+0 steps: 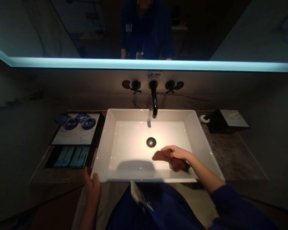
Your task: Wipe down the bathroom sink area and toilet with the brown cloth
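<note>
My right hand point(177, 152) is closed around a brown cloth point(179, 164) inside the white rectangular sink point(103, 153). The cloth lies bunched against the basin floor, to the right of and nearer me than the dark round drain point(151, 142). At the sink's front left corner is my left hand point(92, 185), its thumb and fingers apart and nothing held in it. The thumb is at the rim; whether it presses on it I cannot tell. A black spout point(154, 102) reaches out of the wall over the basin.
Two cross-shaped tap handles point(135, 85) flank the spout. On the left stand glasses with blue lids point(87, 123) on a marble-topped tray point(73, 137), with teal packets point(79, 156) in front. A black tissue box point(227, 120) sits at right. A lit mirror point(144, 63) spans above.
</note>
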The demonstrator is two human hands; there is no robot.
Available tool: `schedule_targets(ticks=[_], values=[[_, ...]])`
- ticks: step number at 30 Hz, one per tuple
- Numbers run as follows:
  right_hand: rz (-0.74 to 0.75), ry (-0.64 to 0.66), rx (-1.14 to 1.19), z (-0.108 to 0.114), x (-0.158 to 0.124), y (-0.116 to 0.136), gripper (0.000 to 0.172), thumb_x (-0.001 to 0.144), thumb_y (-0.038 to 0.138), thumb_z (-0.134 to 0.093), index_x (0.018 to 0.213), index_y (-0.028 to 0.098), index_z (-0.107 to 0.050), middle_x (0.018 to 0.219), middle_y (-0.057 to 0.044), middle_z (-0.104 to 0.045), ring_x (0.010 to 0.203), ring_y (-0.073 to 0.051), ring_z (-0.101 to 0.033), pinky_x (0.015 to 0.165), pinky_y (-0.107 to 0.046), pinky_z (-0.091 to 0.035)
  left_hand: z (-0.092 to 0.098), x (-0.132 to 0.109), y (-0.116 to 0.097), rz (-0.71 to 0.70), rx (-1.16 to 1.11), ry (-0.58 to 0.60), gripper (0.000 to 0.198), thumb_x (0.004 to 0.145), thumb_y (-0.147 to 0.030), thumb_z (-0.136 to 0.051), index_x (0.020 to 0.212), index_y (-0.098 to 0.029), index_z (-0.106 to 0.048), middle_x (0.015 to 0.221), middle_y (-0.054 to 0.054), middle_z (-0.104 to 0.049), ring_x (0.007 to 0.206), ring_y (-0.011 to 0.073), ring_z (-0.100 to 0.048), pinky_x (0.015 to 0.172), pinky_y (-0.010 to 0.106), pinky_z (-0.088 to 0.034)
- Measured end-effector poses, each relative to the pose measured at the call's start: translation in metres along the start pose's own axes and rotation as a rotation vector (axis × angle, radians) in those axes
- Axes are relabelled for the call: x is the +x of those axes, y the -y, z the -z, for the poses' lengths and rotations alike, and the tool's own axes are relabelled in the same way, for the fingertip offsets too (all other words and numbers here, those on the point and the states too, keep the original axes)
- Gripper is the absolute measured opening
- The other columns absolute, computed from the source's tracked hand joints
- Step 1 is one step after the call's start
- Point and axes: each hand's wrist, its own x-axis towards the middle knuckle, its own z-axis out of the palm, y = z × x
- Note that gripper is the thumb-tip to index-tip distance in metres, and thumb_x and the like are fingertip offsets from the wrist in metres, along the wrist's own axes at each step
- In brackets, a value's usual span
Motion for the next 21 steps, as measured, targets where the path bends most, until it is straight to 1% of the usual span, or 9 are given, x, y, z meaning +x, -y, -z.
schedule_targets(ticks=[2,3,5,7,10,13,17,19,21], values=[[-0.074,-0.267,-0.234,0.008,0.000,-0.005,0.048,0.083,0.018,-0.049,0.130,0.020,-0.059,0.127,-0.014,-0.060,0.117,-0.028,-0.054,0.099,-0.043,-0.044,0.001,0.002,-0.002,-0.014,0.021,0.015,0.086,0.082,-0.050,-0.043,0.145,0.006,-0.025,0.142,0.031,-0.039,0.133,0.0400,-0.039,0.114,0.055,-0.029],[-0.071,-0.312,-0.349,0.008,0.000,-0.007,0.054,0.085,0.023,-0.049,0.139,0.021,-0.050,0.139,-0.016,-0.051,0.127,-0.031,-0.046,0.103,-0.049,-0.040,0.002,0.003,-0.003,-0.020,0.039,0.027,0.088,0.082,-0.052,-0.043,0.145,0.007,-0.024,0.144,0.032,-0.036,0.135,0.0415,-0.037,0.115,0.056,-0.027],[0.024,-0.210,-0.529,0.001,-0.002,-0.010,0.069,0.084,0.033,-0.056,0.149,0.024,-0.034,0.155,-0.018,-0.028,0.140,-0.038,-0.028,0.104,-0.061,-0.033,0.004,0.005,-0.004,-0.031,0.082,0.047,0.092,0.082,-0.055,-0.042,0.144,0.010,-0.024,0.145,0.034,-0.034,0.137,0.0431,-0.033,0.116,0.056,-0.023],[0.156,-0.051,-0.640,-0.005,-0.001,-0.015,0.075,0.083,0.035,-0.060,0.151,0.027,-0.029,0.159,-0.015,-0.020,0.142,-0.039,-0.021,0.103,-0.065,-0.030,0.005,0.007,-0.005,-0.038,0.109,0.055,0.093,0.082,-0.056,-0.041,0.144,0.012,-0.024,0.144,0.034,-0.034,0.137,0.0438,-0.033,0.117,0.056,-0.022],[0.197,-0.062,-0.714,0.005,0.009,-0.020,0.057,0.090,0.023,-0.047,0.146,0.033,-0.038,0.150,-0.010,-0.038,0.132,-0.029,-0.036,0.099,-0.048,-0.039,0.006,0.007,-0.006,-0.032,0.116,0.053,0.094,0.081,-0.057,-0.041,0.144,0.011,-0.025,0.143,0.035,-0.036,0.136,0.0442,-0.034,0.116,0.056,-0.024],[0.057,-0.191,-0.775,0.046,0.029,-0.018,0.044,0.094,0.018,-0.040,0.136,0.029,-0.050,0.130,-0.010,-0.054,0.116,-0.023,-0.048,0.087,-0.033,-0.045,0.005,0.006,-0.006,-0.020,0.113,0.050,0.094,0.082,-0.058,-0.040,0.145,0.009,-0.024,0.144,0.034,-0.035,0.136,0.0434,-0.034,0.116,0.056,-0.024],[-0.139,-0.382,-0.844,0.107,0.055,-0.010,0.039,0.094,0.011,-0.028,0.123,0.010,-0.055,0.113,-0.022,-0.057,0.112,-0.032,-0.047,0.087,-0.043,-0.043,0.004,0.003,-0.010,-0.026,0.129,0.030,0.092,0.083,-0.057,-0.039,0.144,0.010,-0.025,0.145,0.033,-0.035,0.137,0.0428,-0.033,0.117,0.055,-0.021],[-0.186,-0.419,-0.864,0.125,0.062,-0.011,0.040,0.094,0.009,-0.025,0.119,0.009,-0.056,0.115,-0.023,-0.056,0.114,-0.035,-0.045,0.089,-0.048,-0.041,0.004,0.003,-0.013,-0.022,0.138,0.016,0.092,0.082,-0.057,-0.039,0.143,0.011,-0.027,0.143,0.034,-0.037,0.137,0.0437,-0.034,0.117,0.056,-0.022],[-0.214,-0.421,-0.873,0.132,0.066,-0.015,0.040,0.094,0.009,-0.025,0.119,0.009,-0.056,0.118,-0.022,-0.056,0.116,-0.035,-0.045,0.092,-0.051,-0.038,0.003,0.003,-0.014,-0.015,0.145,0.019,0.093,0.081,-0.056,-0.040,0.143,0.011,-0.027,0.142,0.034,-0.037,0.136,0.0439,-0.034,0.116,0.056,-0.023]])
